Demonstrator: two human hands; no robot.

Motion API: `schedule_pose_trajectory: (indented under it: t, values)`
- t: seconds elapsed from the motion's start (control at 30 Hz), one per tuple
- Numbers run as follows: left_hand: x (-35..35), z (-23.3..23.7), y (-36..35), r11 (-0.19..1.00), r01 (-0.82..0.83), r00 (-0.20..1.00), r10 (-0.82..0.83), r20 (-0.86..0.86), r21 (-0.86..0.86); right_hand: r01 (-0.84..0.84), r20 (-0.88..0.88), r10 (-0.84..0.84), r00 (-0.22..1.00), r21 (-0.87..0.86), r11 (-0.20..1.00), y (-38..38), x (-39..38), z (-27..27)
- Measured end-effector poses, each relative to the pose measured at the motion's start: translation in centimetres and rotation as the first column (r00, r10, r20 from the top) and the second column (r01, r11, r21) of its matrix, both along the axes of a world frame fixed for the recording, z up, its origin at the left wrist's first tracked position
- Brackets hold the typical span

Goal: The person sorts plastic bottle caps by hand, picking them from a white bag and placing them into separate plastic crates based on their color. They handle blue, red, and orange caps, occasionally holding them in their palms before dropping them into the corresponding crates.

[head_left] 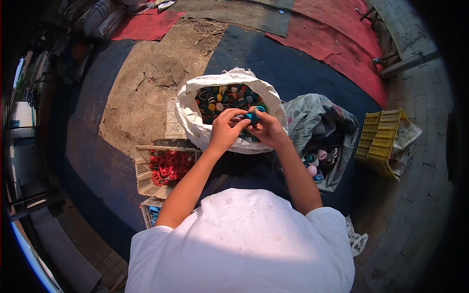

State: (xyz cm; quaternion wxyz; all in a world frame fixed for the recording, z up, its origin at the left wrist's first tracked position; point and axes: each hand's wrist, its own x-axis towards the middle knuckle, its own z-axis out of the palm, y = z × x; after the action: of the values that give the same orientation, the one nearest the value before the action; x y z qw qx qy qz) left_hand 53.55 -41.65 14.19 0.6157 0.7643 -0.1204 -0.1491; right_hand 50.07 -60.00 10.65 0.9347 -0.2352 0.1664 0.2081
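Between the fingertips of both hands, a blue bottle cap (253, 117) is pinched. The left hand (225, 131) is curled, with its fingers (240, 123) drawn together and pressed against the near-left side of the cap. The right hand (269, 128) is closed on the cap from the opposite side, its fingers bent over the top edge. No gap can be made out between either set of fingertips and the cap.

The cap is seen as small, round and bright blue, with a paler teal rim showing at the side of the right fingertips; finer detail is too small to tell.

Directly beneath and beyond the fingers, a white woven sack (229, 80) is held open, filled with mixed coloured caps (222, 100). The held cap is raised just above that heap, over the sack's near rim.

Below and to the left of the left fingers, a beige crate (142, 168) with red caps (168, 163) is set. To the right of the right fingers, a grey sack (312, 110) is spread, and farther out a yellow crate (381, 136).
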Motion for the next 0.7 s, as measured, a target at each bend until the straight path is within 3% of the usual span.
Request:
schedule_pose_trajectory:
  t: [0.3,0.4,0.5,0.7]
  values:
    - [0.5,-1.8,0.1,0.992,-0.067,0.995,0.059,0.075,0.103,0.049,-0.113,-0.061,0.992,-0.106,0.993,1.2,-0.1,-0.6]
    - [0.7,-1.8,0.2,0.986,-0.119,0.990,0.109,0.092,0.116,0.102,-0.149,-0.114,0.982,-0.085,0.991,1.6,0.1,-0.5]
    - [1.0,-1.9,0.3,0.982,-0.165,0.985,0.160,0.058,0.095,0.108,-0.042,-0.105,0.994,0.063,0.992,1.0,0.2,-2.0]
    - [1.4,-1.9,0.3,0.977,-0.175,0.984,0.170,0.046,0.121,0.126,-0.051,-0.123,0.991,0.056,0.990,0.7,-0.1,-0.6]
